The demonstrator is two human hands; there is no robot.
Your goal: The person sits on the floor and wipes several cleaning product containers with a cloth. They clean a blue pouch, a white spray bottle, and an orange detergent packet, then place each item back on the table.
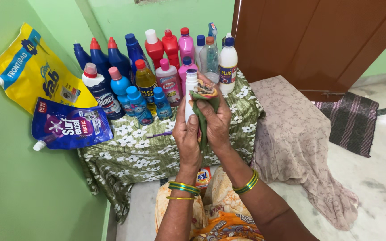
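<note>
My left hand (186, 138) grips a white bottle with a purple cap (191, 87), held upright in front of me. My right hand (216, 118) presses a green cloth (203, 117) against the bottle's side, wrapping over its label. Both hands hover above the front of a low table covered with a green flowered cloth (135, 154). Green and yellow bangles sit on both wrists.
Many cleaning bottles, blue (119, 85), red (154, 48), pink (169, 82) and white (228, 64), stand at the table's back. A yellow pouch (34, 69) and a purple pouch (70, 125) lean on the green wall. A purple toothbrush (159, 134) lies on the cloth. A draped stool (287, 120) stands right, a mat (351, 120) beyond.
</note>
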